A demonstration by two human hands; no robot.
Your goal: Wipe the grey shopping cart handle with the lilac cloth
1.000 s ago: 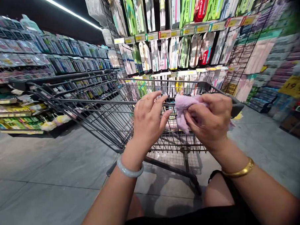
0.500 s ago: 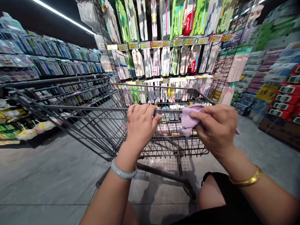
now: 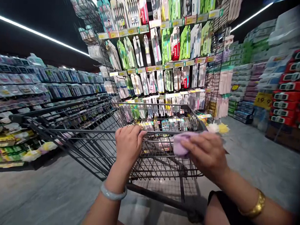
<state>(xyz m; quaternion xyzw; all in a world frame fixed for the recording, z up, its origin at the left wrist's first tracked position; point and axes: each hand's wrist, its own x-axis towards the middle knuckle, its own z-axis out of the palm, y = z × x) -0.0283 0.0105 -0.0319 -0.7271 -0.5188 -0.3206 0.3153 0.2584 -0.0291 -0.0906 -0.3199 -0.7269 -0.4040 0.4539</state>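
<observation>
A dark metal shopping cart [image 3: 72, 131] stands side-on before me, its wire basket tilting away to the left. My left hand [image 3: 129, 143] is closed over the top side rail, fingers wrapped around it. In my right hand [image 3: 207, 155] is a bunched lilac cloth [image 3: 180, 145], pinched between thumb and fingers. The cloth is at the rail's right part, somewhat blurred; whether it touches the rail I cannot tell. A pale bangle [image 3: 113, 192] circles my left wrist and a gold one [image 3: 257, 206] my right.
Behind the cart rises a wire rack [image 3: 214, 69] hung with packaged toothbrushes. Long stocked shelves [image 3: 74, 84] run along the left. Red packs [image 3: 286, 98] and a yellow price sign [image 3: 263, 100] are at the right. Under the cart lies a grey floor [image 3: 49, 191].
My view has tilted upward, so the rack's upper rows show and the cart sits lower. Both hands remain at the rail; the cloth is now more bunched up.
</observation>
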